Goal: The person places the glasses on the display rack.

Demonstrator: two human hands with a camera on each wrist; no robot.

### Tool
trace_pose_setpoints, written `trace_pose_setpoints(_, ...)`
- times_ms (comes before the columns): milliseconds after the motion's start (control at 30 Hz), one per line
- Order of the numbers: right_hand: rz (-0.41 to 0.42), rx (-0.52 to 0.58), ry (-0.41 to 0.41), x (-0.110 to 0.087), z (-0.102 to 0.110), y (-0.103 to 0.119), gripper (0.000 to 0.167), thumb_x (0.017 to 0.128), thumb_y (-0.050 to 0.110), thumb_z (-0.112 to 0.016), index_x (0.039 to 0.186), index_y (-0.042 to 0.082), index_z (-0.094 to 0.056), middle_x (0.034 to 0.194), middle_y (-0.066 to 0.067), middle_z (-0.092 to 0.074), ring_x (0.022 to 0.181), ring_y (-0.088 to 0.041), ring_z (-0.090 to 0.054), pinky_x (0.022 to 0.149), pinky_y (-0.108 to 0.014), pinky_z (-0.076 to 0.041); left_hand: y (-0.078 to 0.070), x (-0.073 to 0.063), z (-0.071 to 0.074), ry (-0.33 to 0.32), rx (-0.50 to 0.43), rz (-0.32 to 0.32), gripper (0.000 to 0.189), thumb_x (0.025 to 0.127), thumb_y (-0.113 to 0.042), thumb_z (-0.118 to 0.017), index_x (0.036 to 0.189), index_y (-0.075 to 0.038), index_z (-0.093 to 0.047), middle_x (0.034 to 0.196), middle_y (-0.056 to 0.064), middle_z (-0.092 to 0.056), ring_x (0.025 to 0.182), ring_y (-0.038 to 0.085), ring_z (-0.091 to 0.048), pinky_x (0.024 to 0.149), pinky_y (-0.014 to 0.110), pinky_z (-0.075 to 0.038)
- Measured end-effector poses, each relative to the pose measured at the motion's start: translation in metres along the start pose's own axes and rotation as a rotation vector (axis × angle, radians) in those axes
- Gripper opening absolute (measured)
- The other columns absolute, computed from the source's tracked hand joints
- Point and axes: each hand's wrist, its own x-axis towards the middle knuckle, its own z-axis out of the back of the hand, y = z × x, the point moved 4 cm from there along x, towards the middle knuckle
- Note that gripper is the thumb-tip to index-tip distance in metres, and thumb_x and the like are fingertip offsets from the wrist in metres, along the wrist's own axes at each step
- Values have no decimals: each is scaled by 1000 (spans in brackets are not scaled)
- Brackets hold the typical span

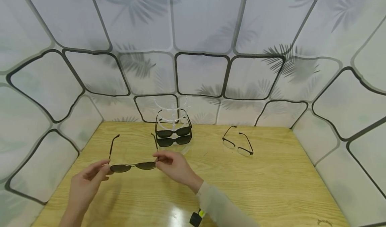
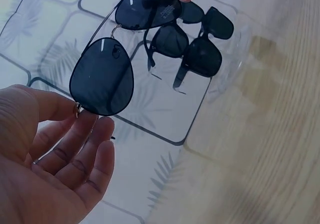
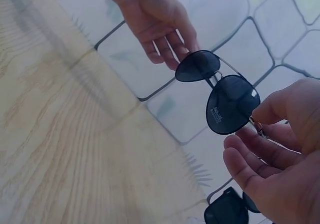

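A pair of dark aviator sunglasses [image 1: 146, 166] with a thin metal frame is held up between both hands, its temples unfolded and pointing away. My left hand [image 1: 87, 183] pinches it at the left hinge between thumb and fingers. At the right hinge my right hand [image 1: 176, 168] grips it the same way. In the left wrist view, the left lens [image 2: 102, 78] shows a small mark near its top, and in the right wrist view the right lens [image 3: 232, 105] carries pale lettering. Just behind the right hand stands a clear display rack [image 1: 173, 114] bearing two black-framed sunglasses [image 1: 174, 140].
Clear-lensed eyeglasses [image 1: 237, 146] with dark upper rims lie unfolded on the wooden table [image 1: 271, 186], right of the rack. A small black object [image 1: 196, 218] with a yellow-green part shows by the right sleeve. Patterned cloth walls [image 1: 202, 76] enclose the table's back and sides.
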Motion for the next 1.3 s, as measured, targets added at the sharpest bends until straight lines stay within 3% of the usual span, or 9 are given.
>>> trace_pose_setpoints(133, -15, 22, 0, -6, 8, 6, 30, 101, 9, -69, 130, 7, -73, 114, -14, -77, 94, -2, -69, 86, -19, -56, -7, -1, -4, 3, -26, -28, 25, 101, -13, -73, 124, -2, -76, 84, -20, -78, 76, 1, -75, 68, 19, -60)
trace_pose_setpoints(400, 0, 37, 14, -14, 19, 17, 32, 102, 9, -68, 133, 5, -71, 117, -18, -76, 99, -13, -71, 87, -20, -57, -21, -2, -11, 18, -62, -94, 25, 100, -6, -72, 123, 3, -74, 86, -18, -79, 77, 1, -75, 69, 19, -60)
trace_pose_setpoints(700, 9, 53, -6, -22, 31, 22, 34, 102, 7, -68, 135, 6, -70, 118, -18, -75, 104, -11, -71, 89, -23, -58, -31, -2, -19, 25, -76, -132, 24, 99, -2, -73, 122, 4, -75, 87, -17, -78, 73, 3, -75, 68, 19, -60)
trace_pose_setpoints(1033, 39, 10, -76, -32, 55, 27, 31, 102, 11, -69, 133, 5, -72, 117, -18, -75, 100, -7, -70, 85, -23, -58, -49, 3, -37, 94, -26, -172, 26, 101, -9, -72, 124, 2, -75, 86, -18, -77, 74, 4, -73, 70, 21, -60)
trace_pose_setpoints(1300, 35, -7, -97, -37, 68, 27, 31, 103, 11, -68, 134, 8, -71, 118, -17, -75, 100, -10, -70, 85, -25, -59, -61, 6, -50, 137, -54, -209, 25, 102, -9, -70, 124, 4, -74, 87, -17, -77, 76, 3, -73, 70, 22, -61)
